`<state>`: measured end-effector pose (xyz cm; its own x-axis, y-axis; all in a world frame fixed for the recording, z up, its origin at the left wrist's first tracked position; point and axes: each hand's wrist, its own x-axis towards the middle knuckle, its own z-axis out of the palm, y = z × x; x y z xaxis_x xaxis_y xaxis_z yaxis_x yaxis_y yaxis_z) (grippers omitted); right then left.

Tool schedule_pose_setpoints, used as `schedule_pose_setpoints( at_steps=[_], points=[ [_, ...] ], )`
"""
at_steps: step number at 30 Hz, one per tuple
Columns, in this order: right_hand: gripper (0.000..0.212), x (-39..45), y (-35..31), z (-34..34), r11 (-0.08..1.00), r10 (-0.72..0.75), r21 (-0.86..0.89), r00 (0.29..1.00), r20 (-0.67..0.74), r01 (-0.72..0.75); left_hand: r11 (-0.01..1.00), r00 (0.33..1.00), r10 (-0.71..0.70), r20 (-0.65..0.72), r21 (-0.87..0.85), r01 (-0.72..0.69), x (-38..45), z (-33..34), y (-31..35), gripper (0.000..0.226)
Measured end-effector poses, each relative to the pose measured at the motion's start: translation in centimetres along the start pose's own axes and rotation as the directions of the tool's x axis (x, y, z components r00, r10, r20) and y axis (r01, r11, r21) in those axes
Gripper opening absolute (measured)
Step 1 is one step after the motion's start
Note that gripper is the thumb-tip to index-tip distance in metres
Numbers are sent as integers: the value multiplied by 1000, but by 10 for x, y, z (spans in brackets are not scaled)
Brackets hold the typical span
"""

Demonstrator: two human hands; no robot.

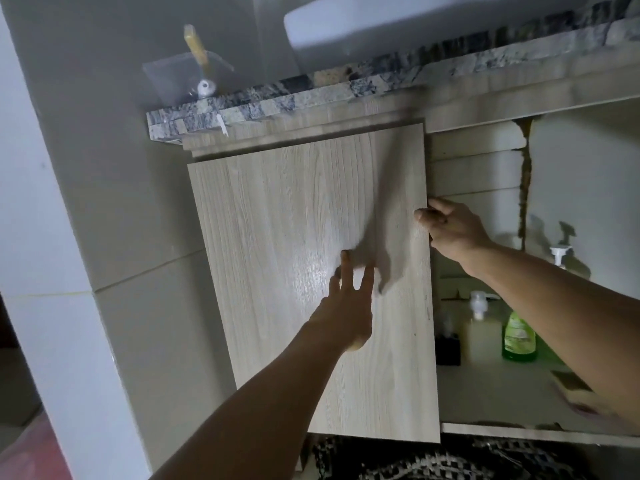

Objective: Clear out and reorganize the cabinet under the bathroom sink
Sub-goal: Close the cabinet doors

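While the pale wood-grain cabinet door (311, 271) fills the middle of the view, hanging below the speckled granite countertop (277, 102) and the white ceramic sink basin (363, 26), the cabinet's right half stands uncovered, showing its light interior shelf (491, 386). The person's right hand (450, 226) grips the door's right edge, thumb on the front face and fingers curled behind it. The left hand (346, 306) lies flat against the door's front, fingers spread and straight, holding nothing. Inside the cabinet, near the door's edge, a cream pump bottle (479, 327) stands just beside a green translucent bottle (518, 337), with a small black box (447, 349) to their left. A white pump head (559, 254) shows farther back.
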<state>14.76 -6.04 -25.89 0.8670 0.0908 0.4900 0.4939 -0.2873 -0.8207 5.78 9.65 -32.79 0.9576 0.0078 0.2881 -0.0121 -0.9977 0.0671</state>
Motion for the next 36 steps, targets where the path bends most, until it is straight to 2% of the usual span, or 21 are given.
schedule_pose_setpoints(
  at_steps=[4, 8, 12, 18, 22, 24, 26, 29, 31, 33, 36],
  points=[
    [46, 0, -1, -3, 971, -14, -238, 1000, 1, 14, 998, 998, -56, 17, 0, 56, 2, 1, 6, 90],
    [44, -18, -10, -16, 895, -3, -444, 998, 59, 29, 998, 997, -55, 47, -3, 56, -6, -19, 16, 85],
    [59, -79, -17, -50, 863, -28, -498, 993, 116, 82, 1000, 999, -3, 49, -25, 4, -39, -23, 50, 81],
    [56, -187, -6, -135, 840, 66, -542, 984, 163, 33, 961, 980, 174, 99, -236, -147, -110, 13, 146, 76],
    [58, -245, -19, -202, 811, 33, -583, 993, 113, 39, 938, 948, 260, 182, -283, -203, -155, 28, 213, 75],
    [55, -264, -35, -238, 768, -38, -636, 996, 82, 81, 920, 941, 302, 151, -306, -246, -171, 21, 245, 72],
    [50, -278, -59, -272, 712, -191, -680, 980, 53, 176, 878, 935, 349, 59, -371, -304, -184, 7, 274, 70],
    [43, -293, -100, -317, 605, -448, -735, 894, 1, 305, 811, 911, 406, -66, -434, -393, -194, -22, 318, 73],
    [41, -297, -120, -341, 552, -552, -774, 832, -60, 310, 797, 903, 415, -111, -435, -419, -199, -41, 348, 79],
    [44, -295, -127, -363, 549, -598, -789, 789, -141, 275, 789, 894, 414, -169, -423, -446, -200, -56, 381, 87],
    [57, -284, -120, -385, 651, -521, -746, 796, -308, 138, 781, 882, 393, -261, -412, -470, -200, -66, 426, 92]
  ],
)
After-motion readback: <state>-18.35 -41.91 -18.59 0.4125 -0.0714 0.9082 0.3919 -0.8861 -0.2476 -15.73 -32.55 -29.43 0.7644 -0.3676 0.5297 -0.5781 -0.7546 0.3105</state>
